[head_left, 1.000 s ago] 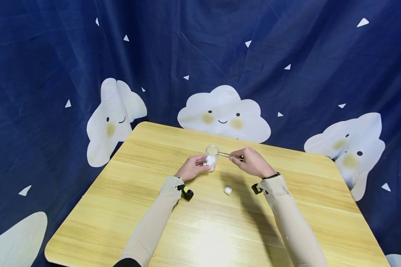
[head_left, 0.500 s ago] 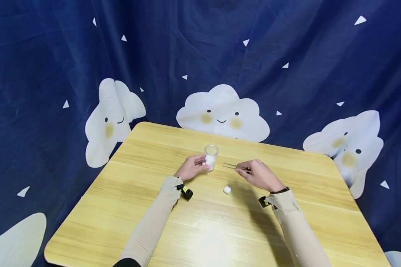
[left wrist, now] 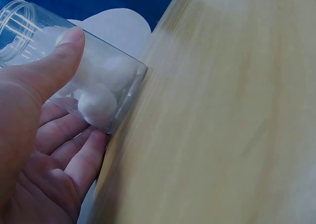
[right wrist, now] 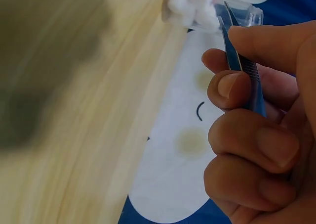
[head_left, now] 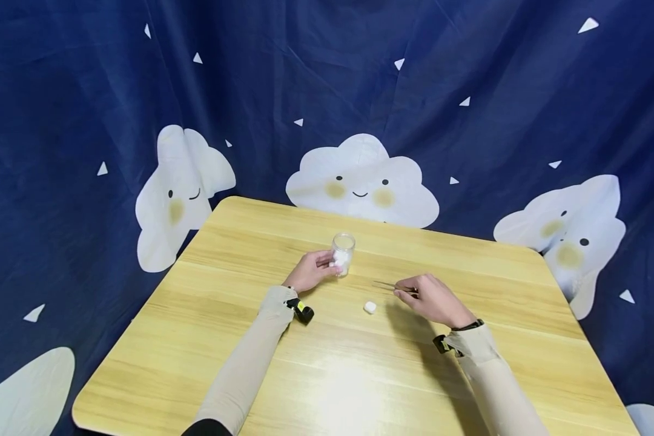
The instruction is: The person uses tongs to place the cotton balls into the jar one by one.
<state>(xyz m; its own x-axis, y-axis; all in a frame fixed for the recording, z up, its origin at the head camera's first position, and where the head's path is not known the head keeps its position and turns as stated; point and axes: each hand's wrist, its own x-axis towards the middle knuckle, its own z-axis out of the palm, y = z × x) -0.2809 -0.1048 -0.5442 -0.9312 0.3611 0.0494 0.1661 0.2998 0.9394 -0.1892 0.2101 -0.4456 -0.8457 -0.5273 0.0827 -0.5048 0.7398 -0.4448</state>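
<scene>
A small clear glass jar [head_left: 343, 252] with several white cotton balls inside stands on the wooden table [head_left: 251, 339]. My left hand [head_left: 313, 272] grips it, thumb and fingers round its side [left wrist: 74, 80]. My right hand [head_left: 433, 300] pinches metal tweezers [head_left: 393, 286] between thumb and fingers [right wrist: 242, 66]; their tips point left and hold nothing. One loose cotton ball [head_left: 370, 307] lies on the table just below the tweezer tips, between my two hands.
A dark blue curtain [head_left: 327, 91] printed with white clouds hangs behind and around the table. The table's far edge runs just beyond the jar. Small black devices sit on both wrists [head_left: 303, 312].
My right hand has drawn the tweezers away from the jar's mouth, down and to the right toward the loose cotton ball. My left hand and the jar stayed put.
</scene>
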